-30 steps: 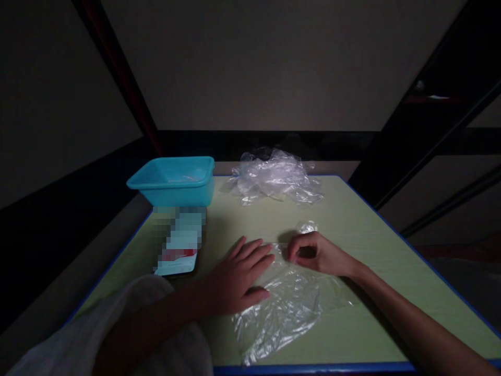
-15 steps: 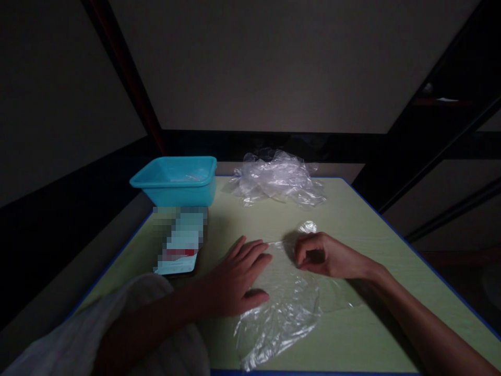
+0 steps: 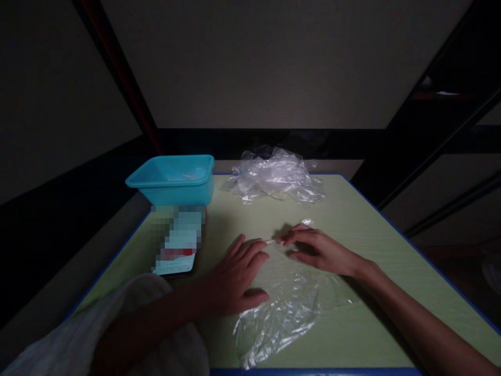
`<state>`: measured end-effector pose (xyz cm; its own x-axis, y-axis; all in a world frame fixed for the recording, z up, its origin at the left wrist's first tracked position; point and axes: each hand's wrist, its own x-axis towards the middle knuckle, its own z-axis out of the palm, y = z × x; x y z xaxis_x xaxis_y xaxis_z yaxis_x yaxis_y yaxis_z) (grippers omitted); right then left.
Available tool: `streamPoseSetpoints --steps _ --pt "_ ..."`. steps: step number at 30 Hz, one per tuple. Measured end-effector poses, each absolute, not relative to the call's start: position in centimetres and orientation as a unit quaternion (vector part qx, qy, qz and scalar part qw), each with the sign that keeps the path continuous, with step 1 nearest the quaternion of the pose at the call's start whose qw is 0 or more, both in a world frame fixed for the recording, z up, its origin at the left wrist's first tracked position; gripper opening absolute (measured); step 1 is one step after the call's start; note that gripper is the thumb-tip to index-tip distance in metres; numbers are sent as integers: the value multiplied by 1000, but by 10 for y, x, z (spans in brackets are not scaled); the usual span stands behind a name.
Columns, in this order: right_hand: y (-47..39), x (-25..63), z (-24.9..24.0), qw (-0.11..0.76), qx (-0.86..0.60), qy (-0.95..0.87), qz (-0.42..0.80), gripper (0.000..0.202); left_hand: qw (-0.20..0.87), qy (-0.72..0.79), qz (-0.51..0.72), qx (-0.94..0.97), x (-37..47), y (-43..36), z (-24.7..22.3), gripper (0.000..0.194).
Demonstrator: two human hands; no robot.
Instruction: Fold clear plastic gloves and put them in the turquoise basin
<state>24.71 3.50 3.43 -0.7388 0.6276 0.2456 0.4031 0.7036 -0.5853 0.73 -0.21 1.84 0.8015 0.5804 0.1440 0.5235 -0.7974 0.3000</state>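
Note:
A clear plastic bag (image 3: 284, 313) lies spread and wrinkled on the table, its near end reaching the front edge. Flat on the bag's left side rests my left hand (image 3: 245, 277), fingers stretched out and apart. My right hand (image 3: 309, 245) is over the bag's far edge, its fingers apart and loosely bent, the index fingertip touching down close to my left fingertips. A thin pale strip of the bag's edge shows between the two hands. Just behind my right hand a small shiny piece of clear plastic (image 3: 308, 222) is partly covered.
A turquoise plastic basin (image 3: 176, 193) stands at the table's back left corner. In front of it lies a phone (image 3: 182, 240) with a lit, blurred screen. A heap of crumpled clear plastic bags (image 3: 277, 175) sits at the back. The pale green table (image 3: 391, 324) has blue edging.
My right hand has moved a little left and away from me, and its curled fingers have opened out. My left hand stays in place on the bag.

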Motion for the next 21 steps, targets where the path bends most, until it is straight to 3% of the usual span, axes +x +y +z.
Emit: streamPoseSetpoints --steps 21 --pt "38 246 30 209 -284 -899 258 18 125 302 93 941 6 -2 17 55"
